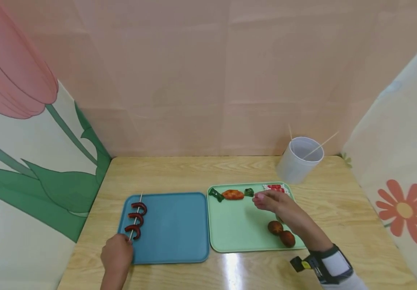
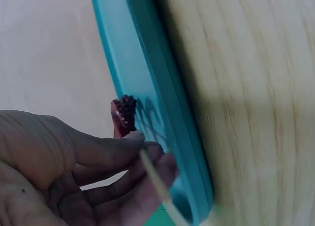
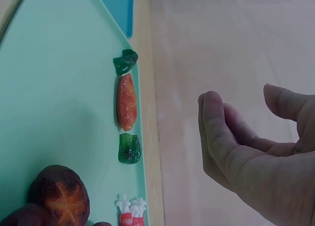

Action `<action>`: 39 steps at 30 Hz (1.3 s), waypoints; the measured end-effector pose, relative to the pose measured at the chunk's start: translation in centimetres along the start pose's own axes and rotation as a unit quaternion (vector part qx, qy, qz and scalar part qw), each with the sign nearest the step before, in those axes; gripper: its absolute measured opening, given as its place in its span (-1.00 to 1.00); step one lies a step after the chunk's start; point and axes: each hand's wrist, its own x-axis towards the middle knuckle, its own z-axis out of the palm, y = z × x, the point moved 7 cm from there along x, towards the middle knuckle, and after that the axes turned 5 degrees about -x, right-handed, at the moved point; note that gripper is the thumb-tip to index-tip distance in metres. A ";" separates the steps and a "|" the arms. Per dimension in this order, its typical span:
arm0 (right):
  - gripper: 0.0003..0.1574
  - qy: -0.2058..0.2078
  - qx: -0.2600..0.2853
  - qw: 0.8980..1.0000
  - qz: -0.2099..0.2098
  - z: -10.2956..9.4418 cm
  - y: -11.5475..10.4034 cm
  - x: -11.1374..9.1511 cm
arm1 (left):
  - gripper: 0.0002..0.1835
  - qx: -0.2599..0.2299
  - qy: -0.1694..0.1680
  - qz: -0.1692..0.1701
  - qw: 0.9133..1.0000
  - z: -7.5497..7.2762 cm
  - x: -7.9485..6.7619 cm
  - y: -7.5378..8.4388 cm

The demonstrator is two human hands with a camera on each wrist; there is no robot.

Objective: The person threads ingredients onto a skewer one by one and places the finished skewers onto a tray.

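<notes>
My left hand [image 1: 117, 254] pinches the lower end of a wooden skewer [image 1: 141, 198] at the left side of the blue tray [image 1: 175, 229]. Three curled dark-red pieces [image 1: 137, 218], like octopus tentacles, are threaded on it. The left wrist view shows a bumpy dark-red piece [image 2: 124, 110] just beyond the thumb tip. Over the green tray [image 1: 230, 235], my right hand [image 1: 281, 206] is raised with bent fingers and the thumb apart, holding nothing. Close to its fingertips lie a green pepper piece [image 1: 249, 192] and an orange-red sausage-like piece [image 1: 233, 195].
Another green pepper piece [image 1: 216, 195] lies at the tray's far left corner. A red-and-white bundle [image 1: 275, 187] sits at the far right. Brown scored mushrooms [image 3: 63, 194] rest near the right side. A white bucket [image 1: 297, 165] with two skewers stands behind, close to the wall.
</notes>
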 end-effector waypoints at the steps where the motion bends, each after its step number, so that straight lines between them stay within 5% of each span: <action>1: -0.27 0.001 0.000 1.000 0.006 0.0 0.1 0.0 | -0.89 0.010 -0.001 -0.001 1.000 0.0 0.0 0.0; 6: -0.26 0.035 -0.016 0.999 0.019 -0.7 0.4 -0.3 | -0.89 0.020 -0.006 0.003 1.000 0.0 -0.1 0.2; 10: -0.31 0.154 -0.041 0.987 0.010 -3.1 0.7 -0.8 | -0.90 0.017 -0.003 0.009 1.000 0.0 -0.1 0.1; 13: -0.43 0.305 -0.035 0.952 0.011 -6.5 1.1 -1.6 | -0.89 0.012 0.004 0.022 1.000 -0.4 -0.3 0.0; 16: -0.49 0.447 -0.021 0.894 0.001 -9.9 1.5 -2.4 | -0.83 0.002 0.011 0.028 1.000 -1.0 -0.6 0.1; 19: -0.47 0.530 -0.053 0.845 -0.049 -12.6 1.4 -2.7 | -0.78 -0.007 0.018 0.031 0.999 -1.7 -1.1 0.5; 23: -0.54 0.554 -0.137 0.807 -0.149 -14.6 0.6 -2.1 | -0.69 -0.007 0.024 0.027 0.999 -2.4 -1.6 1.4; 29: -0.79 0.554 -0.183 0.780 -0.226 -15.7 0.0 -1.1 | -0.65 -0.019 0.051 0.032 0.998 -2.9 -2.3 3.6; 34: -0.82 0.579 -0.184 0.749 -0.264 -15.8 -1.6 -1.7 | -0.67 -0.048 0.090 0.083 0.991 -3.2 -3.0 6.1; 39: -0.83 0.618 -0.128 0.702 -0.330 -15.7 -5.5 -4.3 | -0.68 -0.094 0.102 0.151 0.979 -3.1 -3.6 9.2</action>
